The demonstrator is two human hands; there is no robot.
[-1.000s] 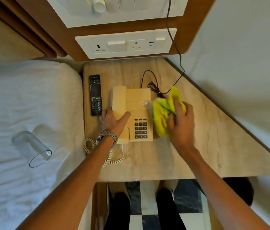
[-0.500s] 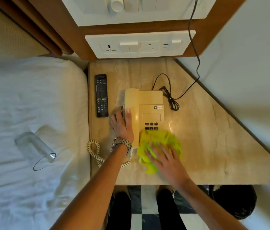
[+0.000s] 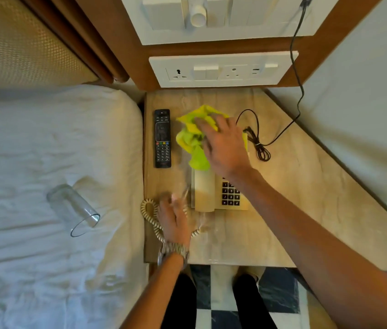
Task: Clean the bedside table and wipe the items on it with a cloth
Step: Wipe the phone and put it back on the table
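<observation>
Yellow cloth (image 3: 191, 138) has jumped from the phone (image 3: 231, 194) keypad to the back of the bedside table (image 3: 294, 198), just beside the remote (image 3: 162, 138), right hand (image 3: 225, 148) pressing it down, fingers spread. Left hand (image 3: 174, 219) has left the phone and sits over the coiled cord (image 3: 149, 210), too blurry to tell its grip.

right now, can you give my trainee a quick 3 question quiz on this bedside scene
1. True or false: the glass lies on its side on the bed.
2. What presses on the cloth? A right hand; B glass; C remote.
3. What lies on the table between the cloth and the bed?

Key: 1 true; 2 A; 3 the remote.
</observation>
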